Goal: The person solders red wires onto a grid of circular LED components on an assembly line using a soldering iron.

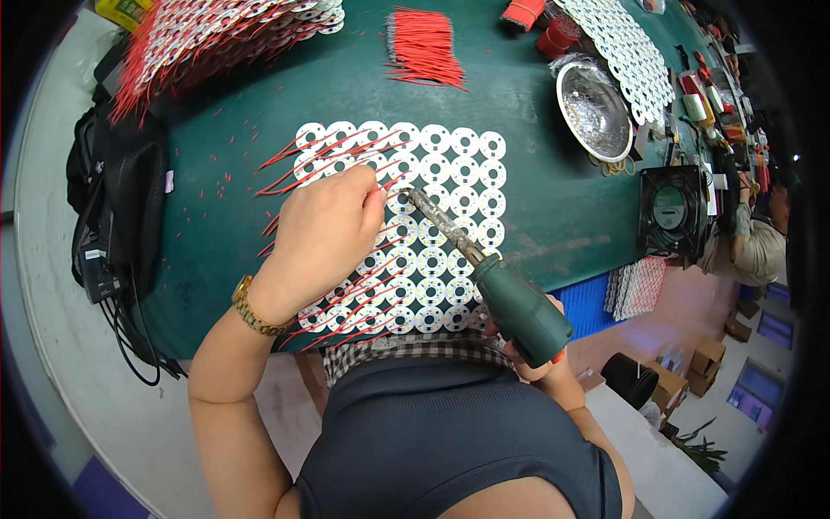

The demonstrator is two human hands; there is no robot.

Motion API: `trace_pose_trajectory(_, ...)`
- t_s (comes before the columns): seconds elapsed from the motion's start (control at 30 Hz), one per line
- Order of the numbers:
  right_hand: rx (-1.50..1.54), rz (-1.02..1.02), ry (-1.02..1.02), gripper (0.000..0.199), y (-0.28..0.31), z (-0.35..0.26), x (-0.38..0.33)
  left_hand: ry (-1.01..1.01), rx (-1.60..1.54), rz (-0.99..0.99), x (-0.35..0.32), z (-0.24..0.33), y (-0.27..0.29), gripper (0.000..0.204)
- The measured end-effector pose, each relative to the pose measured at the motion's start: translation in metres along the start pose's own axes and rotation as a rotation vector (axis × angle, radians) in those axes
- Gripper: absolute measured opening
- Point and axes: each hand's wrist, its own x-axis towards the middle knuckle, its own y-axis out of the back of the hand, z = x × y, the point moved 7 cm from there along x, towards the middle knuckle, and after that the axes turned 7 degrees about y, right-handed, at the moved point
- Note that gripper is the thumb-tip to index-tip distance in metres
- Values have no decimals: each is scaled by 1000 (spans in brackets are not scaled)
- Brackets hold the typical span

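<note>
A panel of white ring-shaped circuit boards [464, 169] lies on the table in front of me, in joined rows. Thin red wires [278, 183] stick out from many of its rings toward the left. Over the panel's middle, my left hand [333, 221] is closed, its fingertips pinching a red wire [396, 180] at one ring. My right hand [534, 370], mostly hidden behind the tool, grips a dark green soldering gun [521, 311]. The tool's worn metal tip points up and left, close to my left fingertips and the same ring.
A bundle of red wires [424, 48] lies at the far middle. Stacked wired panels [233, 35] stand far left, beside a black bag [117, 190]. To the right are a metal bowl [595, 108], another white panel [618, 52] and a black fan [673, 210]. A person [748, 246] sits farther right.
</note>
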Motion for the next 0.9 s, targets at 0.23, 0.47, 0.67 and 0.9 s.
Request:
trace_pose_trajectory(0.23,-37,35,-44,48,0,6,-7,-15,4,16,-1,0,0,20)
trace_pose_trajectory(0.47,67,65,-55,65,0,4,-4,-8,28,26,0,0,-2,19)
trace_pose_trajectory(0.67,164,107,-141,60,-2,18,-17,-41,39,45,0,-1,-2,19)
trace_pose_trajectory(0.9,282,224,-258,86,-5,19,-26,-37,44,28,-2,2,-1,20)
